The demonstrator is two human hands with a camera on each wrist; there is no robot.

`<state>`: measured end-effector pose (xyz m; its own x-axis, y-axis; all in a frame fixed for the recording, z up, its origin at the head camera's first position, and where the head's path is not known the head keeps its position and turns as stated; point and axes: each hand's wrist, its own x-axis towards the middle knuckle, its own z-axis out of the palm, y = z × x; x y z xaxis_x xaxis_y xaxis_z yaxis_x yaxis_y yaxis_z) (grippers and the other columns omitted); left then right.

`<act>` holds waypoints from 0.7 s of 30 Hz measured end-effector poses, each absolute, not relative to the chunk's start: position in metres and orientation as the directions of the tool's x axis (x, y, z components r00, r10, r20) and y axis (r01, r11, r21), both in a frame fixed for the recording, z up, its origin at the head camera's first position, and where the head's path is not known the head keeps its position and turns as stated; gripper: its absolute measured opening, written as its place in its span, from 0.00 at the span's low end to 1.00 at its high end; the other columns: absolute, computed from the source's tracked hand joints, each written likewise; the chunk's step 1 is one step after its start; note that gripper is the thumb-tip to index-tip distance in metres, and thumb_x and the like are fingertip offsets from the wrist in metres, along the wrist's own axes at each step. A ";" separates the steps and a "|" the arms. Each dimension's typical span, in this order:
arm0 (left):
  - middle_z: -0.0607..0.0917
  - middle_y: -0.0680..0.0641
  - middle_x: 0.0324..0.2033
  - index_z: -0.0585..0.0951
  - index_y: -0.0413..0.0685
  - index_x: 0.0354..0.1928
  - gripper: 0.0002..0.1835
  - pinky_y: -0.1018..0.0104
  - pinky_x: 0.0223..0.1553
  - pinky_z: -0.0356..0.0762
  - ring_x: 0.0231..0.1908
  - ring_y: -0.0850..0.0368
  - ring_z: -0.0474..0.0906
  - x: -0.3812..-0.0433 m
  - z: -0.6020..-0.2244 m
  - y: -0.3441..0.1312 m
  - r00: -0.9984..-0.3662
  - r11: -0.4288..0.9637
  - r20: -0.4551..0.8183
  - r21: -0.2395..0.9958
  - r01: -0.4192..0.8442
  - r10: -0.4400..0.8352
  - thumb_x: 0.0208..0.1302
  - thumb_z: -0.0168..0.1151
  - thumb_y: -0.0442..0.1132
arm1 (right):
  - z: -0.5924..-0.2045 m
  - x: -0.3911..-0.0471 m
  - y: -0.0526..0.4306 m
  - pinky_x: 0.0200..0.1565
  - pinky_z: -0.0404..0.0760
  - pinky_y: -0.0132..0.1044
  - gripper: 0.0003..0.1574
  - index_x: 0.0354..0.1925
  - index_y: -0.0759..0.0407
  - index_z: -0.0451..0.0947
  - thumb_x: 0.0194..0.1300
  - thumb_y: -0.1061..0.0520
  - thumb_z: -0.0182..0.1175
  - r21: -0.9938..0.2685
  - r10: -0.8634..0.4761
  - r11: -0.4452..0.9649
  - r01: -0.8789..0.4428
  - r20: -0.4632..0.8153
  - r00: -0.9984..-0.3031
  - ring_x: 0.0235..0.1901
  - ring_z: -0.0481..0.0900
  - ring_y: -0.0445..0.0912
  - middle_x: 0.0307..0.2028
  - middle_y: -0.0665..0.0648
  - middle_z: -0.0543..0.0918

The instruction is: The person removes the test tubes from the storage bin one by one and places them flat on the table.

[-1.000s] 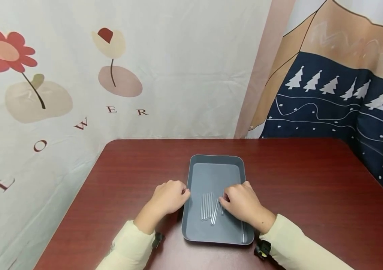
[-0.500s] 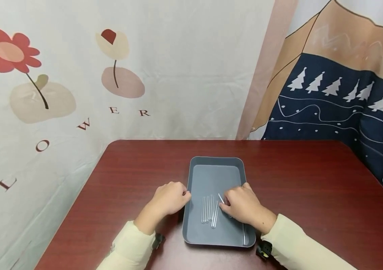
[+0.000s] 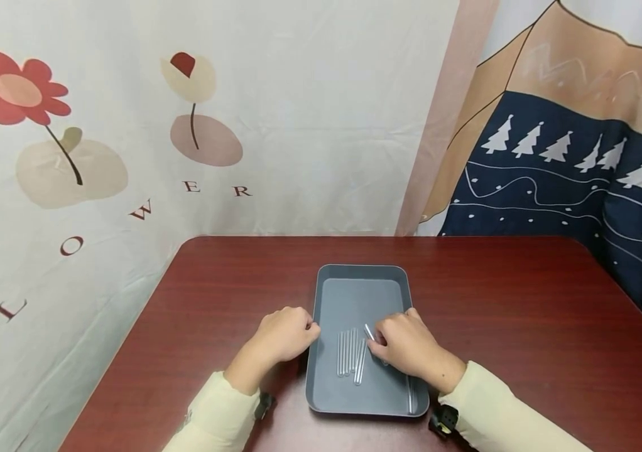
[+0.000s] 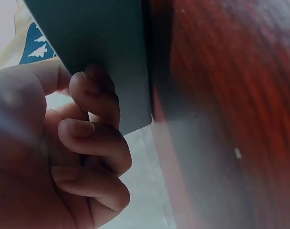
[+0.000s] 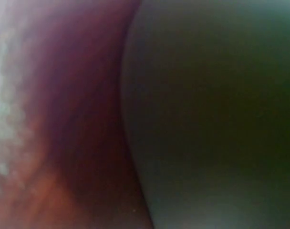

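Note:
A grey rectangular tray (image 3: 360, 295) lies on the table with several slim clear tubes (image 3: 349, 353) side by side in its middle. My left hand (image 3: 284, 336) pinches the tray's left rim; the left wrist view shows curled fingers (image 4: 95, 138) against the outer side wall. Over the right half of the tray, my right hand (image 3: 408, 342) pinches one tilted clear tube (image 3: 369, 333), its middle hidden behind the fingers. Another clear tube (image 3: 410, 395) lies along the tray's right wall, partly under the wrist. The right wrist view is blurred and shows no fingers.
The dark red wooden table (image 3: 242, 276) surrounds the tray. Behind it hangs a pale curtain (image 3: 321, 125) with printed flowers, and a navy tree-print cloth (image 3: 530, 182) is at the right.
The tube at my right hand has turned from nearly lengthwise to a slant, its upper end now showing left of the fingers. My left hand stays at the tray rim.

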<state>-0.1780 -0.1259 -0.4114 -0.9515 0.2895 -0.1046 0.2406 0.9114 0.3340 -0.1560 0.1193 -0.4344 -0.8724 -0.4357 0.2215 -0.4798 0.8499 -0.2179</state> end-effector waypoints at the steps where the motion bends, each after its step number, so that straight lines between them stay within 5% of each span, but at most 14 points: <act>1: 0.57 0.58 0.09 0.59 0.56 0.09 0.21 0.63 0.24 0.60 0.17 0.61 0.56 -0.178 -0.411 -0.126 -0.951 0.912 -0.107 0.332 0.241 0.290 0.58 0.51 0.43 | -0.434 -0.156 0.119 0.35 0.58 0.38 0.29 0.11 0.45 0.61 0.58 0.49 0.68 -0.230 -0.436 0.845 -0.484 0.228 -0.870 0.16 0.58 0.34 0.11 0.40 0.61; 9: 0.57 0.58 0.09 0.58 0.57 0.10 0.19 0.63 0.24 0.58 0.17 0.60 0.54 -0.176 -0.409 -0.126 -0.943 0.914 -0.160 0.337 0.225 0.291 0.55 0.50 0.45 | -0.429 -0.157 0.124 0.35 0.59 0.35 0.27 0.13 0.44 0.62 0.57 0.52 0.69 -0.305 -0.411 0.812 -0.498 0.308 -0.858 0.19 0.59 0.32 0.15 0.39 0.61; 16: 0.73 0.54 0.15 0.70 0.55 0.18 0.17 0.59 0.31 0.69 0.22 0.58 0.71 -0.177 -0.412 -0.129 -0.925 0.921 -0.225 0.315 0.228 0.306 0.62 0.49 0.50 | -0.419 -0.157 0.133 0.35 0.62 0.35 0.26 0.14 0.44 0.64 0.57 0.54 0.70 -0.368 -0.362 0.781 -0.505 0.393 -0.846 0.20 0.59 0.32 0.16 0.38 0.61; 21: 0.75 0.53 0.15 0.71 0.54 0.18 0.19 0.60 0.32 0.70 0.21 0.58 0.72 -0.178 -0.413 -0.131 -0.906 0.905 -0.239 0.336 0.261 0.350 0.67 0.46 0.49 | -0.412 -0.157 0.146 0.28 0.65 0.30 0.22 0.15 0.45 0.69 0.57 0.58 0.69 -0.436 -0.320 0.732 -0.524 0.459 -0.829 0.20 0.61 0.31 0.16 0.40 0.66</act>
<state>-0.1775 -0.1310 -0.4128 -0.9055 0.3503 -0.2393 0.2613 0.9049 0.3359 -0.1570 0.1463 -0.4121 -0.8288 -0.3197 0.4592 -0.5237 0.7320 -0.4357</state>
